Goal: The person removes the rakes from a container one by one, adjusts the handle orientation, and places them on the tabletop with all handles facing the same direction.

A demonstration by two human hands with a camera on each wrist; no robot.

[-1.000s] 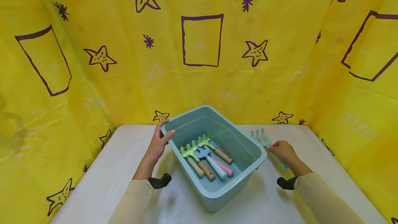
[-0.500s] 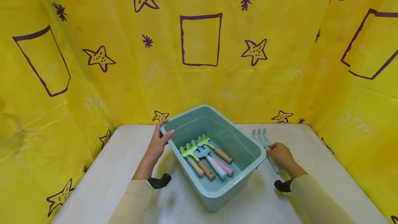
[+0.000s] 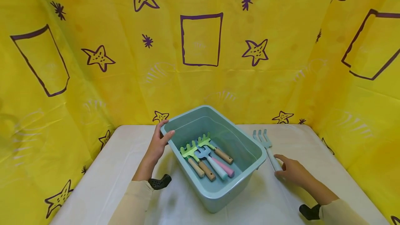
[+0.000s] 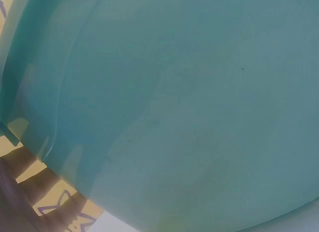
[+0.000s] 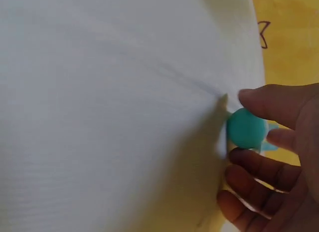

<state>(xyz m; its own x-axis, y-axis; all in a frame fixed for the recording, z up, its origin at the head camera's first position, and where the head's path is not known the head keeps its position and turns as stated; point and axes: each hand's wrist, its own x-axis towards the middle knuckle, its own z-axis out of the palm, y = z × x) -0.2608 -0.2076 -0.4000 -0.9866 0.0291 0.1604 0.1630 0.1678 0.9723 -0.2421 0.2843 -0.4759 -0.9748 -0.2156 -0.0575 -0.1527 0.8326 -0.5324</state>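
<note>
A teal plastic bin (image 3: 215,197) stands mid-table. In it lie two green rakes (image 3: 190,151) with wooden handles, a blue trowel (image 3: 204,152) and a pink-handled tool (image 3: 225,169). My left hand (image 3: 158,142) grips the bin's far left corner, thumb along the rim. The bin wall (image 4: 174,92) fills the left wrist view, with my fingers (image 4: 30,192) at its lower left. A teal garden fork (image 3: 265,141) lies flat on the table, right of the bin. My right hand (image 3: 291,171) holds the end of its handle (image 5: 246,128) between thumb and fingers.
The white table (image 3: 103,183) is walled on three sides by a yellow cloth (image 3: 203,79) with purple stars. Bare tabletop (image 5: 109,117) stretches beside the fork's handle. The table's right edge meets the cloth close behind my right hand.
My right hand has slid back along the fork from its neck to the end of the handle, and the wrist has drawn toward me. Fork, bin and left hand have stayed put.
</note>
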